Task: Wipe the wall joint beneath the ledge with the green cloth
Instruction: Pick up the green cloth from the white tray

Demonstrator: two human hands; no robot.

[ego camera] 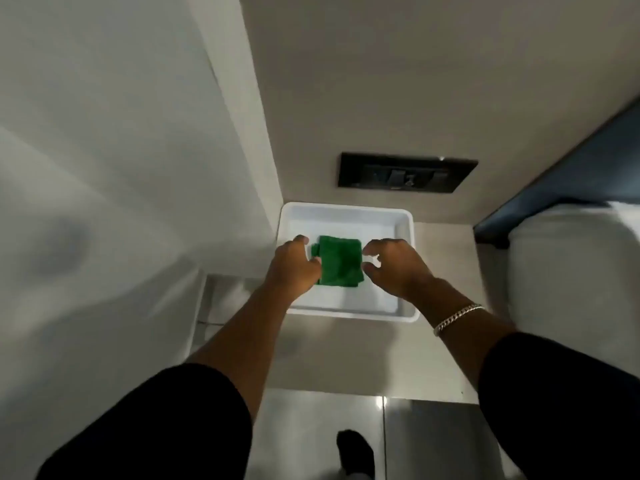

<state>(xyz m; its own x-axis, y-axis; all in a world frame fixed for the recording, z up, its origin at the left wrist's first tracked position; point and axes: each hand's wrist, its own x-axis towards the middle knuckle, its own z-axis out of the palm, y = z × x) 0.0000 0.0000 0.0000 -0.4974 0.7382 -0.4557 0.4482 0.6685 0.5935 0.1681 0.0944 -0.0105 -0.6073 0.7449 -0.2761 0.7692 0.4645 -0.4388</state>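
A folded green cloth (341,260) lies in a white plastic tray (403,220) that rests on a beige ledge (446,251) in the corner. My left hand (294,263) touches the cloth's left edge, its thumb and fingers curled at the fold. My right hand (393,266) hovers at the cloth's right edge with its fingers curled and apart, holding nothing. A chain bracelet (457,317) sits on the right wrist. The ledge's front face (346,358) drops to the tiled floor; the joint beneath it is partly hidden by my arms.
A black switch plate (407,173) is set in the beige wall above the tray. A white toilet (571,271) stands at the right. A pale wall (121,150) closes the left side. A dark foot (355,452) stands on glossy floor tiles (426,441).
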